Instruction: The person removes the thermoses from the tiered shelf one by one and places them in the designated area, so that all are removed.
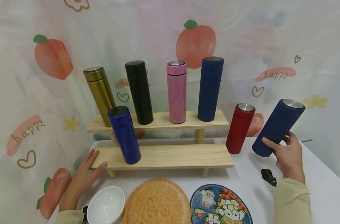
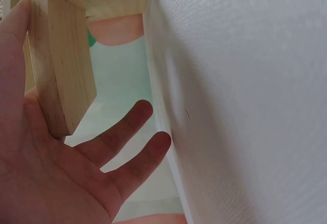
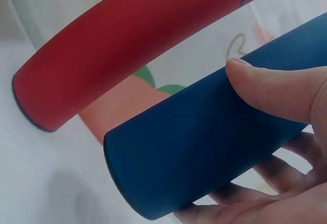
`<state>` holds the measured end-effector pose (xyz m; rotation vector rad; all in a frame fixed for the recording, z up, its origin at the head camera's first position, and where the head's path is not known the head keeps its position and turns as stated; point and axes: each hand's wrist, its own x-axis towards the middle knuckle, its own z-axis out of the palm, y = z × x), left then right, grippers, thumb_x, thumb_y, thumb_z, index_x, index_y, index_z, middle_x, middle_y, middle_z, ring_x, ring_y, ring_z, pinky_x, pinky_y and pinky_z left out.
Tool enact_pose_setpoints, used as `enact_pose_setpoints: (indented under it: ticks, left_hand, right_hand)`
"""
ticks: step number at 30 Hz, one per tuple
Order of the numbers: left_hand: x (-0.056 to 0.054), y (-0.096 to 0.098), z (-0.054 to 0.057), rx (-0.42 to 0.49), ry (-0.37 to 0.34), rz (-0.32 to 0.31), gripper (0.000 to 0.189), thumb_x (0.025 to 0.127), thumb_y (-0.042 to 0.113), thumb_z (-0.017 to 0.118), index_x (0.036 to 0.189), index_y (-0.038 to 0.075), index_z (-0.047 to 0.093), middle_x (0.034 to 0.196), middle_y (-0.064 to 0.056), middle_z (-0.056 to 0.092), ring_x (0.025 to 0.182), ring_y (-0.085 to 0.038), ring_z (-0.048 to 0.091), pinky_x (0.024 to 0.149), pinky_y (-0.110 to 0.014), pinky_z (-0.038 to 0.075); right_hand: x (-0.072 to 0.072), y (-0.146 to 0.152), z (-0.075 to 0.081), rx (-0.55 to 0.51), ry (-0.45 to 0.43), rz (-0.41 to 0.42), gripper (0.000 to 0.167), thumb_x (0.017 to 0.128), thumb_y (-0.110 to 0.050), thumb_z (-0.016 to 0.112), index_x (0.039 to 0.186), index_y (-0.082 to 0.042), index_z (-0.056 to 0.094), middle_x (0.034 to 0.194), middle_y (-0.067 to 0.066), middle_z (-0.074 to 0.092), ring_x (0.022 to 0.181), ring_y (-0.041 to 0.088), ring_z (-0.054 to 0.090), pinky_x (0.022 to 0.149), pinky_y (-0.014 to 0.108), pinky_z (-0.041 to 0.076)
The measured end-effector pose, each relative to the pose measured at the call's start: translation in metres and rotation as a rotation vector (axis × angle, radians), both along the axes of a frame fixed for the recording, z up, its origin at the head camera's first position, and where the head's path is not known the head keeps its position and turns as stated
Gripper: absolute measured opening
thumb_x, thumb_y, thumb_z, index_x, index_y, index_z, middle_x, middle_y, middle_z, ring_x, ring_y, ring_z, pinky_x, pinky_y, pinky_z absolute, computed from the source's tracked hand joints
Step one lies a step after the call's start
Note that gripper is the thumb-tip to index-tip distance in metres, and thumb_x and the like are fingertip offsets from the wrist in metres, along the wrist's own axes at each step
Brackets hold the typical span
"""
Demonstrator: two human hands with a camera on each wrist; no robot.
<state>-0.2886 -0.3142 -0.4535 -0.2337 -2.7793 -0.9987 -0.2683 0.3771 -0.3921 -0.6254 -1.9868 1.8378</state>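
My right hand [image 1: 291, 157] grips a dark blue thermos flask [image 1: 279, 127] with a silver-topped lid, thumb on one side and fingers on the other. The flask tilts to the right, and its base seems slightly off the table. Beside it a red thermos flask [image 1: 241, 128] stands on the white table; the right wrist view shows a gap between the two. My left hand [image 1: 81, 177] rests against the left end of the lower wooden shelf [image 1: 172, 157]. In the left wrist view, two fingers [image 2: 134, 168] extend straight, off the wood.
A glossy blue flask [image 1: 124, 135] stands on the lower shelf. The upper shelf [image 1: 161, 117] bears gold [image 1: 100, 95], black [image 1: 139, 93], pink [image 1: 176, 93] and navy [image 1: 211, 90] flasks. In front lie a white bowl [image 1: 106, 205], a round bread-patterned mat [image 1: 157, 205] and a cartoon mat [image 1: 221, 205].
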Motion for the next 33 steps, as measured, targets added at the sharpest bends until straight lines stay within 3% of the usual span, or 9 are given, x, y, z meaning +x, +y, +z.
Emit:
enact_pose_setpoints:
  ticks: [13,21,28,33]
  left_hand:
    - [0.001,0.0,0.004,0.001,-0.015,0.01,0.085,0.105,0.048,0.066,0.167,0.001,0.032,0.175,-0.023,0.019,0.155,-0.056,0.022,0.115,-0.077,0.025]
    - [-0.001,0.001,0.003,-0.014,-0.002,0.009,0.084,0.104,0.046,0.067,0.166,0.0,0.034,0.174,-0.025,0.021,0.154,-0.057,0.024,0.114,-0.076,0.026]
    - [-0.002,0.0,0.005,-0.009,-0.007,0.011,0.085,0.104,0.048,0.067,0.167,0.001,0.033,0.175,-0.024,0.02,0.155,-0.055,0.022,0.116,-0.076,0.024]
    - [-0.001,0.002,0.003,-0.023,-0.007,0.006,0.084,0.105,0.047,0.067,0.166,0.0,0.034,0.174,-0.025,0.021,0.154,-0.056,0.023,0.115,-0.076,0.026]
  right_hand:
    - [-0.013,0.0,-0.018,0.13,-0.048,0.033,0.099,0.102,-0.017,0.075,0.174,-0.015,0.008,0.179,0.017,0.008,0.16,0.048,0.016,0.122,0.065,0.023]
    - [-0.015,0.001,-0.033,0.139,-0.063,0.058,0.099,0.102,-0.016,0.074,0.173,-0.012,0.005,0.178,0.022,0.007,0.159,0.053,0.014,0.118,0.075,0.021]
    - [-0.021,0.0,-0.042,0.236,-0.056,0.097,0.101,0.103,-0.024,0.073,0.172,-0.007,0.0,0.175,0.029,0.009,0.156,0.057,0.018,0.113,0.078,0.027]
    - [-0.024,0.001,-0.045,0.331,-0.105,0.105,0.103,0.105,-0.032,0.071,0.169,0.0,-0.003,0.171,0.037,0.01,0.154,0.061,0.02,0.115,0.076,0.027]
